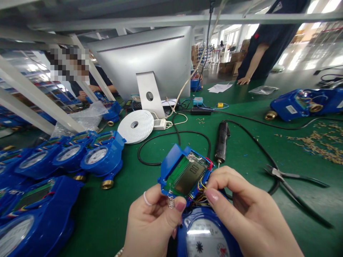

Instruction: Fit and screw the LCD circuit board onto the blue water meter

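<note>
My left hand and my right hand both pinch a small blue module with a green circuit board, a grey LCD screen and coloured wires. A small metal spring hangs from its lower left corner by my left thumb. The module is tilted up above a blue water meter with a round white dial, to which the wires run. My right thumb presses the module's right edge by the wires.
Several blue meters stand in a row at left. An electric screwdriver with black cable, pliers, a white tape roll, a monitor's back, another meter and loose screws lie on the green bench. One person stands far right, another sits far left.
</note>
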Tool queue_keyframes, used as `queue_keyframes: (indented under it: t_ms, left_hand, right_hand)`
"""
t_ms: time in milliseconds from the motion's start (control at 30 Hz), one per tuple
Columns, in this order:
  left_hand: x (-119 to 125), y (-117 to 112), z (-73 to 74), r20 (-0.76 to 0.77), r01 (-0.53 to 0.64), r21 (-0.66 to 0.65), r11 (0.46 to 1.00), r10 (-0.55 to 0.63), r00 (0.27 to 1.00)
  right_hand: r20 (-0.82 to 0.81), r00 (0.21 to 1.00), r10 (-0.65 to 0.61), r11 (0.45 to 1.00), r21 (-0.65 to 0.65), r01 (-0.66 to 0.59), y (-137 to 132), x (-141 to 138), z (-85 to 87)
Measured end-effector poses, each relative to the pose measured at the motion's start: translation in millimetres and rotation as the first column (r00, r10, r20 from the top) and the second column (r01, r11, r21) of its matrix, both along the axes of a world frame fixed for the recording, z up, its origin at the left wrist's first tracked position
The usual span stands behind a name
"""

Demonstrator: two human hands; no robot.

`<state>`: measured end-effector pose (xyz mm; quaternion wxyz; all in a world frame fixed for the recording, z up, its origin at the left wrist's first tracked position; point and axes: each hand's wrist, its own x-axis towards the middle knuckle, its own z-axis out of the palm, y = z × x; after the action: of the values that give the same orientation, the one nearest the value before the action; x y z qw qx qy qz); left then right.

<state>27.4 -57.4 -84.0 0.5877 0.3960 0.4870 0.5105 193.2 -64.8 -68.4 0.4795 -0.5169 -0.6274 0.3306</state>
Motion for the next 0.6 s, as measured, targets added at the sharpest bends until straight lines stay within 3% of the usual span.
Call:
queue_keyframes:
  t_ms: [200, 500, 600]
  left_hand:
    - [1, -2, 6.7, 0.029, 0.033, -0.082, 0.996, -0.031, 0.999]
    - [1, 1, 15.9, -0.043, 0.082, 0.034, 0.996, -0.08, 0.996]
    - [4, 0, 17.7, -0.073, 0.005, 0.065, 0.998, 0.0, 0.997]
  right_hand:
    - [-0.043, 0.996, 0.079, 0.994, -0.068, -0.081, -1, 1, 4.5]
    - [0.027, 0.996, 0.086, 0.993, -0.087, -0.084, -2, 5, 4.2]
    - [0.019, 0.995, 0.094, 0.991, -0.093, -0.092, 1, 5, 5.2]
